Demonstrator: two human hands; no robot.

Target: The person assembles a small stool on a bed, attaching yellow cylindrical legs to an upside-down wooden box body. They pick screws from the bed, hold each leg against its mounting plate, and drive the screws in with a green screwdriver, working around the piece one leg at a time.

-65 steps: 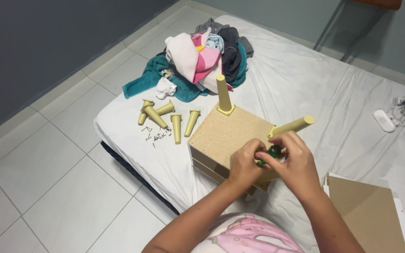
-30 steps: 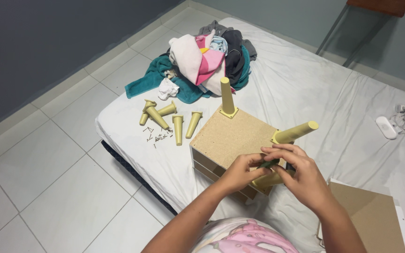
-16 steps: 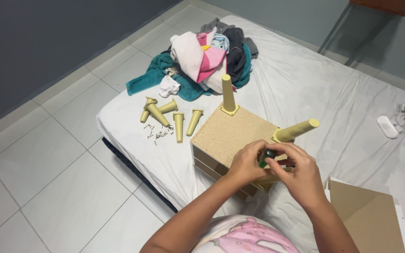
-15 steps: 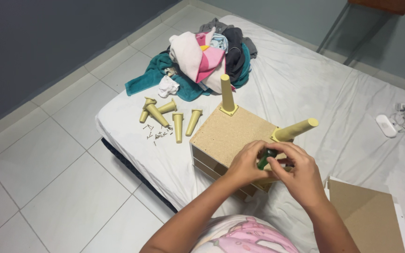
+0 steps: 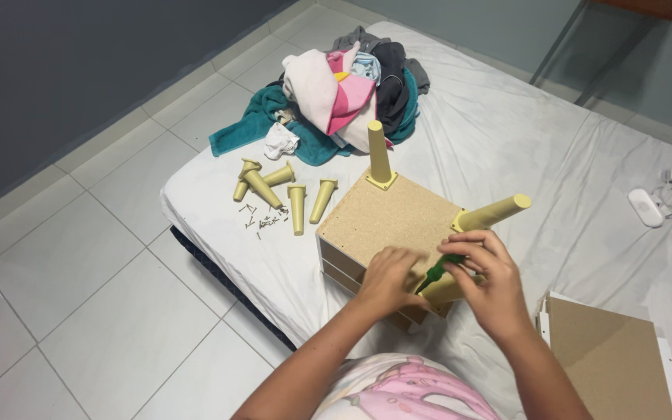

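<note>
Green screwdriver (image 5: 435, 271) in right hand (image 5: 491, 288)

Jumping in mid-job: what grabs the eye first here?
Centre: a particleboard box with tapered yellow legs, where the right hand grips a green screwdriver and the left hand steadies the near corner. Spare legs lie left; a bright clothes pile sits behind.

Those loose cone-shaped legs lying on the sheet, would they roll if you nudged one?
Probably. The loose legs are round and tapered, so one would likely roll in a curve. The soft white sheet should slow it. They look stiff and fairly light.
</note>
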